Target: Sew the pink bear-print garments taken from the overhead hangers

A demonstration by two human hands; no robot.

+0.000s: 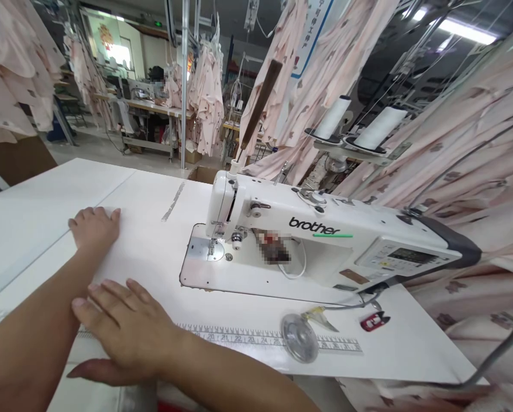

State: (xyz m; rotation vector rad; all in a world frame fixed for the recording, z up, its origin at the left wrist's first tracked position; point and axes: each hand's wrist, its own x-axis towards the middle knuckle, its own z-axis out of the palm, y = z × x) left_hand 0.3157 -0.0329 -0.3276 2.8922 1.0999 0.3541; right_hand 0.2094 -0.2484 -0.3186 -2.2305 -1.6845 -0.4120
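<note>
From head height, the person's left hand (95, 229) lies flat on a broad white counter (162, 200), fingers spread slightly and gripping nothing, toward the counter's left side. The right hand (127, 326) lies open and palm down nearer the front edge, also empty, its fingers pointing left and its heel just above a printed measuring tape strip (269, 337) running along that edge. To the right of both hands, set into the counter, stands a white Brother industrial sewing machine (308, 234), its steel needle plate (202, 249) well apart from the fingers. Near the front edge lie a round clear plastic disc (299, 337) and small red snips (374, 321). Two white thread cones (381, 127) stand on a stand behind the machine. Pale pink printed garments (432, 171) hang along the right, and another person (156, 74) sits at a far table.
</note>
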